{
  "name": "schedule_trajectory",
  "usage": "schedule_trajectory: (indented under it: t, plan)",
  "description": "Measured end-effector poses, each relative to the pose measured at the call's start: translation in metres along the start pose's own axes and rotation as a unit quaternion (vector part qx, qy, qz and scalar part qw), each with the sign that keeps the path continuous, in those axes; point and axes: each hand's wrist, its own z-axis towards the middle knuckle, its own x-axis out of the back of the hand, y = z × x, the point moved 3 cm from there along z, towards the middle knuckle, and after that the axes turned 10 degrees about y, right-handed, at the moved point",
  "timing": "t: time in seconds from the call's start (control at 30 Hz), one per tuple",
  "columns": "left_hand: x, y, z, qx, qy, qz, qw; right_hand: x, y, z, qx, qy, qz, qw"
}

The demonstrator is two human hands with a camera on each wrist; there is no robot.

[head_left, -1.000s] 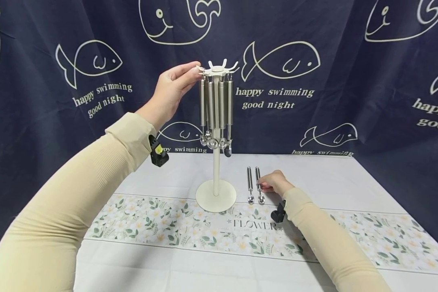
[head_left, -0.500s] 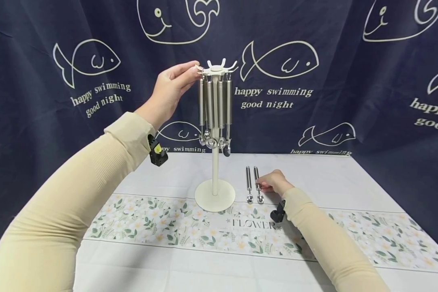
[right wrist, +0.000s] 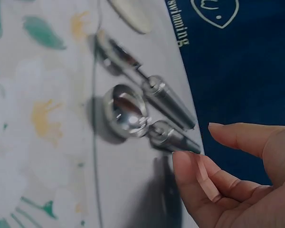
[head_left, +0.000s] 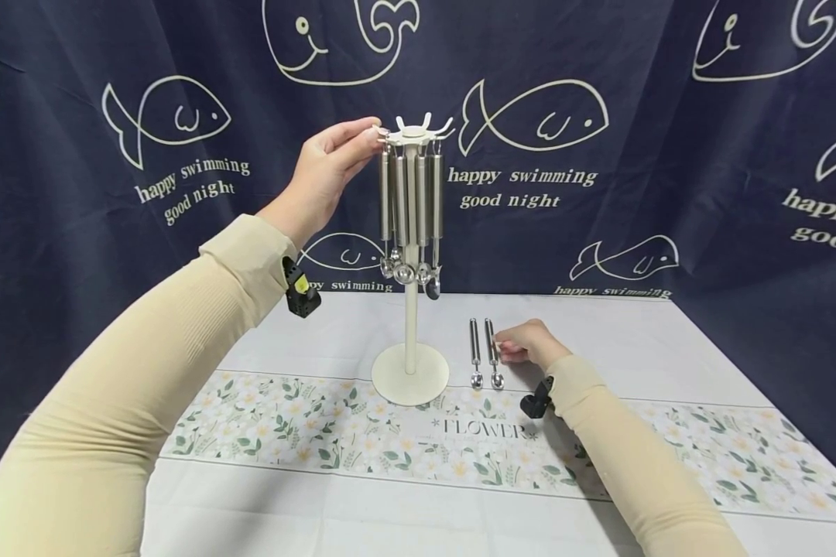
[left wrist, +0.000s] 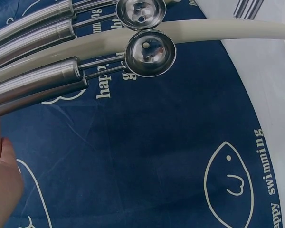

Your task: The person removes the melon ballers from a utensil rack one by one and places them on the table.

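Note:
A cream utensil stand point(head_left: 411, 375) holds several steel-handled melon ballers point(head_left: 401, 203) hanging from its top hooks. My left hand point(head_left: 329, 160) pinches the tip of a hook at the stand's upper left. In the left wrist view, round scoop bowls point(left wrist: 150, 53) with small holes hang beside the pole. Two more scoops lie side by side on the table: a left scoop point(head_left: 475, 348) and a right melon baller point(head_left: 491, 348). Beside the right one's handle is my right hand point(head_left: 527, 340), its thumb and fingers spread apart around the handle end in the right wrist view.
A floral runner point(head_left: 306, 425) with the word FLOWER crosses the white table point(head_left: 292, 503). Behind it hangs a dark blue curtain point(head_left: 529, 232) printed with fish. Black camera mounts sit on both wrists.
My right hand has loosened from the right melon baller and shifted slightly right, its fingers parting. The left hand stays at the hook, and both table scoops lie where they were.

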Motion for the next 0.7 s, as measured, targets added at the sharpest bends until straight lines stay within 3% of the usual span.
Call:
schedule_trajectory:
  t: [0.43, 0.7]
  plan:
    - [0.001, 0.003, 0.000, 0.007, -0.020, 0.009, 0.9997, -0.002, -0.022, -0.017, 0.006, -0.082, 0.077, 0.994]
    - [0.002, 0.002, 0.001, 0.018, -0.018, 0.005, 0.9997, -0.008, -0.035, -0.028, 0.035, -0.094, 0.101, 0.990]
